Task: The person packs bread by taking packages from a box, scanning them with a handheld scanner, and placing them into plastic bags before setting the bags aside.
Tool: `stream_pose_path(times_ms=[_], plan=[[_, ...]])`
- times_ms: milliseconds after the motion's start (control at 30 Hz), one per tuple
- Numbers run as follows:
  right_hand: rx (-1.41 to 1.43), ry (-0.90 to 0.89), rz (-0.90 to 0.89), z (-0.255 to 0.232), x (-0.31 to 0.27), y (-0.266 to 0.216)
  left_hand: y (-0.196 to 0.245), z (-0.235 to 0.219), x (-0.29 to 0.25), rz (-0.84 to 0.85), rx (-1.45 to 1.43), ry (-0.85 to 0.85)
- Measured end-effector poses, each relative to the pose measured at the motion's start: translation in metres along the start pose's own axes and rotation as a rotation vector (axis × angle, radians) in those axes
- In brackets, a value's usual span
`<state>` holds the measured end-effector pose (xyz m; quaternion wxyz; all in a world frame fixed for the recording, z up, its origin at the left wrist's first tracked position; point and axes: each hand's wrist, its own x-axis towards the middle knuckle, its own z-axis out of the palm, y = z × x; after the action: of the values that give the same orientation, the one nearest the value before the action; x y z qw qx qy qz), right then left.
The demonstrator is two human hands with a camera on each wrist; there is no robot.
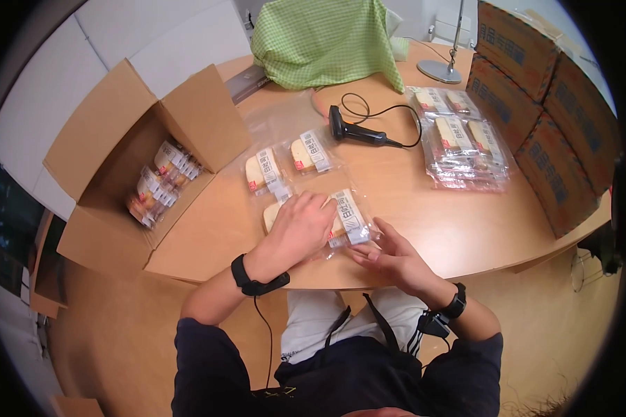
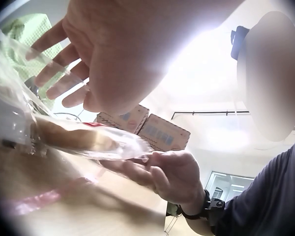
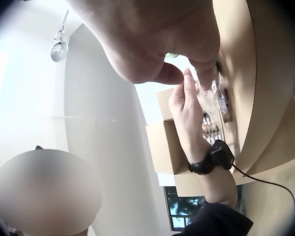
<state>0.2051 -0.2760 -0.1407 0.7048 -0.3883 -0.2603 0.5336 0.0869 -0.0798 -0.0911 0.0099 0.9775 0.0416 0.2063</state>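
Observation:
Several wrapped bread slices (image 1: 261,172) with white labels lie inside a clear plastic bag (image 1: 358,182) on the table in front of the person. The left hand (image 1: 302,222) lies over the near part of the bag, partly covering one slice. In the left wrist view its fingers (image 2: 64,61) stretch out loosely, with clear film across them. At the bag's near right corner, the right hand (image 1: 396,260) pinches the film beside the nearest slice (image 1: 348,215). The left wrist view shows the right thumb (image 2: 160,177) at the film's edge.
An open cardboard box (image 1: 111,139) with wrapped packs stands at the left. A black barcode scanner (image 1: 362,132) lies behind the bag. Stacked bread bags (image 1: 466,139) and printed cartons (image 1: 556,104) stand at the right. A green checked cloth (image 1: 320,42) and lamp base (image 1: 438,71) are at the back.

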Motion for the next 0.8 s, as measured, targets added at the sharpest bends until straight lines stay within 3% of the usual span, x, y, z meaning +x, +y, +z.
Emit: stream_pose_path(times_ms=[67,133,167,233,267,333,367,433,533,667,733,800], plan=[[-0.039,0.010,-0.111,0.003,0.001,0.002,0.002,-0.002,-0.003,0.003,-0.004,0.013],[-1.061,0.049,-0.367,0.013,-0.004,-0.014,0.002,-0.004,-0.008,-0.001,-0.010,0.030],[-1.061,0.048,-0.370,0.013,-0.006,-0.016,0.002,-0.006,-0.011,0.015,0.029,0.040],[-1.585,-0.045,-0.489,0.013,-0.010,-0.021,0.003,-0.006,-0.016,0.028,0.065,0.052],[-1.587,-0.047,-0.488,0.015,-0.011,-0.023,0.001,-0.006,-0.020,0.027,0.045,0.029],[-1.703,-0.259,-0.542,0.021,-0.011,-0.026,0.000,-0.005,-0.024,0.026,0.024,0.002],[-1.698,-0.255,-0.541,0.024,-0.006,-0.024,-0.001,-0.004,-0.025,0.026,0.041,0.005],[-1.810,-0.524,-0.800,0.028,0.007,-0.018,-0.001,-0.005,-0.025,0.039,0.060,0.003],[-1.920,-0.359,-0.848,0.026,0.022,0.004,0.000,-0.007,-0.023,0.053,0.067,-0.026],[-1.935,-0.304,-0.839,0.023,0.039,0.015,-0.003,-0.003,-0.026,0.058,0.040,-0.066],[-1.907,-0.316,-0.694,0.025,0.046,0.013,-0.004,-0.002,-0.025,0.062,0.013,-0.091],[-1.903,-0.321,-0.753,0.018,0.056,0.016,-0.004,0.000,-0.023,0.059,0.003,-0.095]])
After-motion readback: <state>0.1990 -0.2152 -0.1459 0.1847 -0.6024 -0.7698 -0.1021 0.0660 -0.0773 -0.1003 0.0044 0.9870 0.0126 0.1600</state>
